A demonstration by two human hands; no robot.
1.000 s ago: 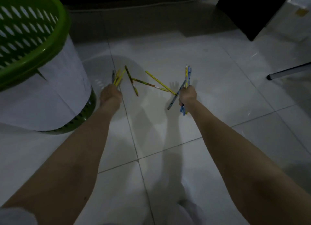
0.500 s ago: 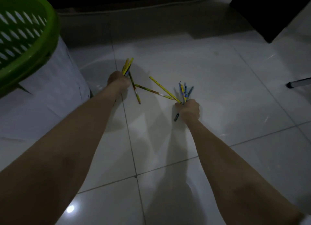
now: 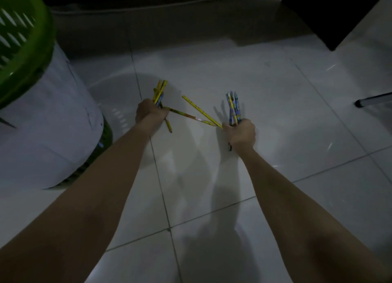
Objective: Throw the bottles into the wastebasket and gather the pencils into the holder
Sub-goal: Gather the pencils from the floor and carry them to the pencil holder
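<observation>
Gripping a yellow pencil bunch (image 3: 159,91), the left hand (image 3: 149,112) has shifted beside the two floor pencils (image 3: 194,112) — nearer than before. The right hand (image 3: 240,133) stays fisted around the blue pencil bunch (image 3: 233,106), now upright. The green wastebasket (image 3: 25,56) stands left.

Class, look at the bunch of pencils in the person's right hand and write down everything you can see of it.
The bunch of pencils is a tight cluster of several thin sticks, mostly blue with some yellow, patterned. The right hand is closed in a fist around their lower part. They stand nearly upright above the fist, fanning slightly, and one dark end pokes out below it. The bunch is held just over the pale tiled floor. A loose yellow pencil on the floor ends right at the fist; contact cannot be told.
</observation>
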